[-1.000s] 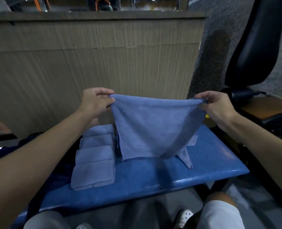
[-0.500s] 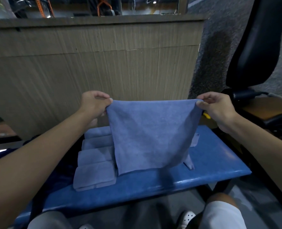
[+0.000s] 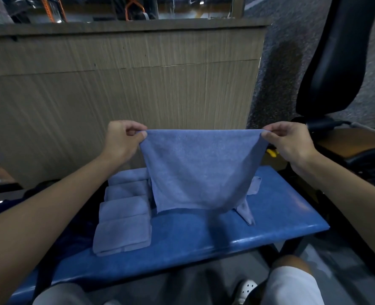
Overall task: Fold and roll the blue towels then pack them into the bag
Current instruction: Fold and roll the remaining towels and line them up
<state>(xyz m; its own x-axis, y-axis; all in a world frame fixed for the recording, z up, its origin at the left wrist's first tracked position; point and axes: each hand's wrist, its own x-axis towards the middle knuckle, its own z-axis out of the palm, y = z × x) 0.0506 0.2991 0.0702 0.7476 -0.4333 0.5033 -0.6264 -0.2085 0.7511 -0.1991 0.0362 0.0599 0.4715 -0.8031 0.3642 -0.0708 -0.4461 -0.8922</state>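
Observation:
A blue towel (image 3: 200,170) hangs stretched in the air above the blue bench (image 3: 204,238). My left hand (image 3: 121,140) pinches its top left corner and my right hand (image 3: 288,142) pinches its top right corner. Its lower edge hangs just above the bench top. Several folded blue towels (image 3: 122,219) lie in a row on the left part of the bench. More loose blue cloth (image 3: 247,211) pokes out behind the hanging towel on the right. A dark blue bag (image 3: 76,238) lies at the bench's left end, mostly hidden by my left arm.
A wood-panelled counter wall (image 3: 125,84) stands right behind the bench. A black chair (image 3: 336,62) with a brown seat is at the right. My knees and a white shoe (image 3: 246,289) show below the bench's front edge.
Both hands have pulled the towel's top edge taut and level and moved a little further apart. The towel now hangs flatter, with its lower edge higher above the bench.

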